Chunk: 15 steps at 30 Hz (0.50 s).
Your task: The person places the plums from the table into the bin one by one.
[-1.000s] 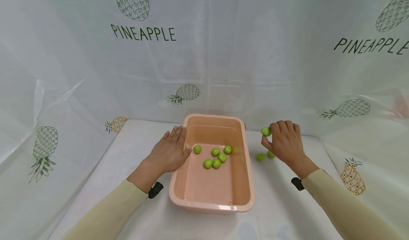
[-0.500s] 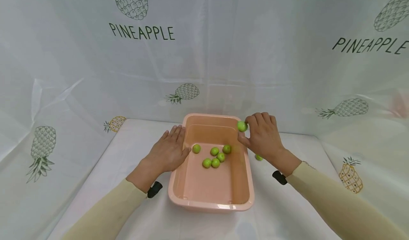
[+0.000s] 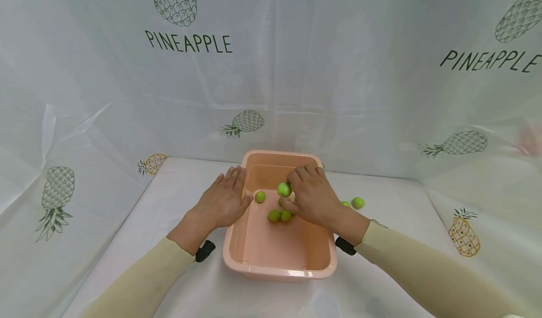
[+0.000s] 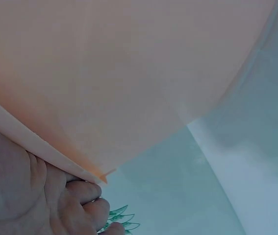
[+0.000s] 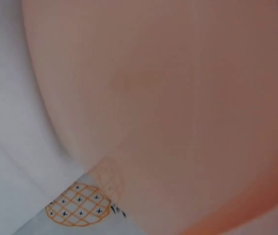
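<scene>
In the head view a pink plastic basin [image 3: 279, 274] stands in the middle of the table. My left hand [image 3: 224, 198] lies with straight fingers along its left rim; the left wrist view has that hand [image 4: 36, 196] against the basin's wall [image 4: 143, 73]. Above the basin's inside, my right hand [image 3: 315, 198] pinches a small round green fruit [image 3: 284, 189] between thumb and fingers. Below it, several similar fruits [image 3: 274, 216] lie on the basin floor, some partly hidden by the hand. The right wrist view is filled mostly by the basin's wall [image 5: 153, 98]; the right hand is out of it.
Right of the basin, two more green fruits [image 3: 358, 202] lie on the white-covered table [image 3: 389, 200], one partly behind my right forearm. A pale sheet [image 3: 338, 73] with pineapple prints hangs behind and at the sides.
My right hand has carried the green fruit leftward from beyond the basin's right side, over the rim, to above the basin floor. The left hand has stayed on the left rim.
</scene>
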Available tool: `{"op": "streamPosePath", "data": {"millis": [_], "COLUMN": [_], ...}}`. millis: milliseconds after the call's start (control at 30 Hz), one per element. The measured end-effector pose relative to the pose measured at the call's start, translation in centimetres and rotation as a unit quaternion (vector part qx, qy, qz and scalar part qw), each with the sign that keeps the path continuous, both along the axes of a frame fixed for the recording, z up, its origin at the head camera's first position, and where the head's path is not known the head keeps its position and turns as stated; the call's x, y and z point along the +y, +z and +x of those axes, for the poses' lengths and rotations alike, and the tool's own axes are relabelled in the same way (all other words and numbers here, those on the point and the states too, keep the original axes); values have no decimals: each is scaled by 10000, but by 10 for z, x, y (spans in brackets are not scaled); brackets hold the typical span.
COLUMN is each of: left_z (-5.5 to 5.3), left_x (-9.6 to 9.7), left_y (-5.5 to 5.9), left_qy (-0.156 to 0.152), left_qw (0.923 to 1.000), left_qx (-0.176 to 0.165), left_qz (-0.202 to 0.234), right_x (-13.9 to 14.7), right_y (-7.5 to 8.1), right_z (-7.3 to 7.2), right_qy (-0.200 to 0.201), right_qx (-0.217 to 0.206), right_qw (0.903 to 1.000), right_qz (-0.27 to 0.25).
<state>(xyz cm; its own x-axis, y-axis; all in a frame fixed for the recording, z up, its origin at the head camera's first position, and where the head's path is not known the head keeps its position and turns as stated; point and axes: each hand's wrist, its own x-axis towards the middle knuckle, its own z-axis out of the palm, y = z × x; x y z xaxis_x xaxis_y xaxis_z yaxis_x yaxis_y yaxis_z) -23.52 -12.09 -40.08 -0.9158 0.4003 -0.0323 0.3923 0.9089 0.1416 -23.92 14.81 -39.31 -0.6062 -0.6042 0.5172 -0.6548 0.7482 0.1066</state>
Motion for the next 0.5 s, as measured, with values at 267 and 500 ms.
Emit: {"op": "streamPosePath", "data": {"millis": [267, 500], "left_z": [1, 1], "left_x": [0, 0], "left_y": [-1, -1], "left_qy": [28, 15], "left_qw": [9999, 9998], "left_qx": [-14, -43], "left_qz": [137, 185], "right_x": [-12, -18], "right_y": [-9, -19], "right_z": [9, 14], "right_qy": [166, 149], "right_qx": [-480, -658], "right_qw": [9970, 9911], "right_qz": [580, 1144]}}
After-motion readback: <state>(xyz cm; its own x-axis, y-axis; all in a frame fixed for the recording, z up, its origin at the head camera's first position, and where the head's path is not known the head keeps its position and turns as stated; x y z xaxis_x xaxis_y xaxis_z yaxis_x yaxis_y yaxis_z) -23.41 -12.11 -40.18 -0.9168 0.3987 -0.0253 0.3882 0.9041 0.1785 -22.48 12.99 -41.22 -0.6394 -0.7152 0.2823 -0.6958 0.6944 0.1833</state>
